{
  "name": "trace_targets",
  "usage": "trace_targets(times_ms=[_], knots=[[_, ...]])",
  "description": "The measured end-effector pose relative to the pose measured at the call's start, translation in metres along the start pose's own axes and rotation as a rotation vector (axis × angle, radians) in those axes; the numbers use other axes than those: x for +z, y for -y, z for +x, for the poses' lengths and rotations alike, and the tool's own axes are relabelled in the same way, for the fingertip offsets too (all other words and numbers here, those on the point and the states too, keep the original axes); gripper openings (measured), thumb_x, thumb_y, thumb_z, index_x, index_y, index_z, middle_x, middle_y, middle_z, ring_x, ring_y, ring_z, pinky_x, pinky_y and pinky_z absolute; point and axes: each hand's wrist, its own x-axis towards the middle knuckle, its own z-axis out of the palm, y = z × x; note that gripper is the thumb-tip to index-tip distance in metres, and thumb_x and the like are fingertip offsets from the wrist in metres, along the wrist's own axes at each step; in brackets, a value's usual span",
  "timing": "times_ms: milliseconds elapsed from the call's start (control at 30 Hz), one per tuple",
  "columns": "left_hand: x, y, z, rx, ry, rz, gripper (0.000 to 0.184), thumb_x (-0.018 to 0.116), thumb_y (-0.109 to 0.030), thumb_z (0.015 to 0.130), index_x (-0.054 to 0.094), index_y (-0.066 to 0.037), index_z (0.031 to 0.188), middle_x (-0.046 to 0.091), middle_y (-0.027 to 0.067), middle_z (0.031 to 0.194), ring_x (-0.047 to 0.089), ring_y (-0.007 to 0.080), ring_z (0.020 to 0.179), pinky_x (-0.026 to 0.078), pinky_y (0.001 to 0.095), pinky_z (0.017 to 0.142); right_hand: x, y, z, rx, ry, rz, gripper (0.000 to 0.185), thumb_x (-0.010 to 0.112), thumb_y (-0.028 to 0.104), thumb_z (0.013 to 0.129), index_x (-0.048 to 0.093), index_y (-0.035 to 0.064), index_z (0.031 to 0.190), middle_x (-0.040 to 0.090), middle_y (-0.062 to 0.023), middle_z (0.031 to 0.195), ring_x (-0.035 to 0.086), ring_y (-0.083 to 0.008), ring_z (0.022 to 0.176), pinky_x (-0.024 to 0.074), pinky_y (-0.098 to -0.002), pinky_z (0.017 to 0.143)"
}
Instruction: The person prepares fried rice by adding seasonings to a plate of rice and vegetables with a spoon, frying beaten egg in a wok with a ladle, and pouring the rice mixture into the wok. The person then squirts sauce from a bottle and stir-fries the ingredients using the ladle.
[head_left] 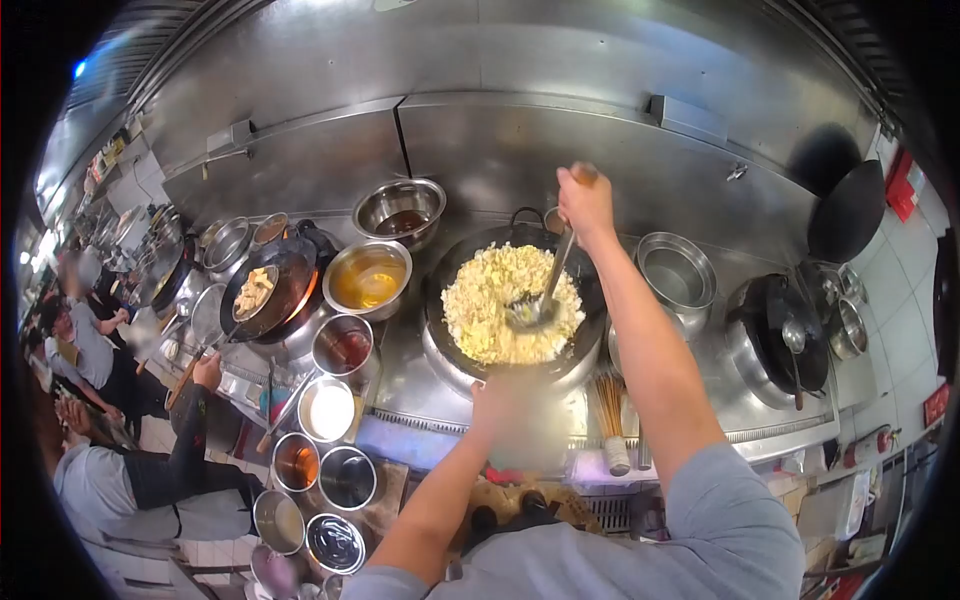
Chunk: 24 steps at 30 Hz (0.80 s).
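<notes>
A large dark wok full of pale yellow and white chopped food sits on the steel range in front of me. Above its far right side, my right hand is closed around the handle of a ladle. The ladle's bowl rests in the food, right of the middle. At the wok's near edge is my left hand, partly covered by a blurred patch. Its fingers and anything in them cannot be made out.
Left of the wok stand a bowl of golden liquid and several metal pots. A bamboo brush lies near the front edge. To the right are a steel pot and another wok. A co-worker handles a wok at left.
</notes>
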Motion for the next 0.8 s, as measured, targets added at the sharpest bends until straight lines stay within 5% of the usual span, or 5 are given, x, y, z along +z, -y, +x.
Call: trace_targets(times_ms=[133, 233, 433, 567, 800], knots=[[0.010, 0.008, 0.006, -0.028, -0.001, -0.009, 0.030, 0.053, -0.044, 0.090, 0.067, -0.017, 0.095, 0.061, 0.0046, 0.093, 0.058, 0.0234, 0.096, 0.038, 0.0542, 0.083, 0.024, 0.047, -0.026, -0.180, 0.045, 0.088, 0.035, 0.062, 0.010, 0.088, 0.041, 0.0109, 0.060, 0.043, 0.0031, 0.049, 0.042, -0.0045, 0.040, 0.0309, -0.0241, 0.036], [0.010, 0.009, 0.004, -0.035, 0.012, -0.019, 0.032, 0.053, -0.045, 0.090, 0.067, -0.018, 0.096, 0.063, 0.0036, 0.094, 0.058, 0.0225, 0.098, 0.038, 0.0543, 0.084, 0.006, -0.056, -0.044, -0.235, 0.025, -0.086, 0.036, 0.063, 0.011, 0.088, 0.040, 0.0103, 0.060, 0.046, 0.0026, 0.050, 0.042, -0.0045, 0.047, 0.0347, -0.0238, 0.044], [-0.002, 0.004, 0.012, -0.097, 0.078, -0.040, 0.033, 0.052, -0.046, 0.091, 0.068, -0.018, 0.096, 0.063, 0.0033, 0.098, 0.057, 0.0217, 0.102, 0.038, 0.0540, 0.084, -0.011, 0.041, 0.011, -0.122, -0.011, -0.024, 0.037, 0.062, 0.017, 0.090, 0.039, 0.0099, 0.061, 0.043, 0.0051, 0.052, 0.040, -0.0050, 0.047, 0.0338, -0.0259, 0.043], [-0.012, -0.003, 0.012, -0.099, 0.121, -0.039, 0.034, 0.051, -0.046, 0.091, 0.068, -0.018, 0.098, 0.062, 0.0045, 0.103, 0.055, 0.0218, 0.105, 0.038, 0.0535, 0.085, -0.012, -0.057, 0.002, -0.199, 0.023, -0.255, 0.033, 0.061, 0.015, 0.089, 0.045, 0.0069, 0.061, 0.046, 0.0043, 0.055, 0.039, -0.0067, 0.048, 0.0346, -0.0262, 0.045], [-0.026, -0.010, 0.009, -0.101, 0.093, -0.049, 0.036, 0.048, -0.047, 0.092, 0.068, -0.019, 0.101, 0.063, 0.0037, 0.102, 0.054, 0.0222, 0.106, 0.038, 0.0542, 0.085, 0.021, -0.041, 0.013, -0.282, -0.041, -0.156, 0.031, 0.059, 0.016, 0.089, 0.045, 0.0064, 0.062, 0.047, 0.0025, 0.054, 0.044, -0.0073, 0.049, 0.0362, -0.0264, 0.046]])
